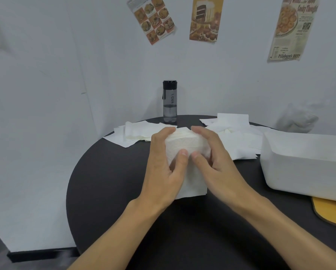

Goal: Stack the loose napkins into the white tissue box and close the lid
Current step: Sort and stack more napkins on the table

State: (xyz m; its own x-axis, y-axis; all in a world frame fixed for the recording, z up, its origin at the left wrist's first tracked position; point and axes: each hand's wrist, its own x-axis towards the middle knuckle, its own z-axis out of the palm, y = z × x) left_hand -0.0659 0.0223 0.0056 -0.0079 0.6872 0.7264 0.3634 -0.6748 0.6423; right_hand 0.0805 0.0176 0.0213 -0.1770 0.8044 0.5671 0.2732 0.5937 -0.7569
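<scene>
Nearest the camera, two bare forearms reach in over the dark round table point(124, 191). The left hand point(163, 168) and right hand point(215, 164) meet at the table's middle, both curled around one thick napkin stack point(184, 143). The thumbs press side by side on its near face and the fingers hook over its far top edge. The stack bulges between the palms, and its lower sheets hang down toward the tabletop. Whether they touch it cannot be told.

To the right, well apart from the hands, the white tissue box point(299, 166) stands open on the table. A yellow flat piece point(330, 213) pokes out just beside its near edge, cut off by the frame.

Beyond the hands, loose napkins lie spread in a left pile point(136, 133) and a right pile point(235, 133), the latter reaching up to the box. Between them, at the table's far edge, a dark-capped water bottle point(169, 101) stands upright. A crumpled plastic bag point(297, 119) sits behind the box, and food posters point(206, 18) hang on the wall.
</scene>
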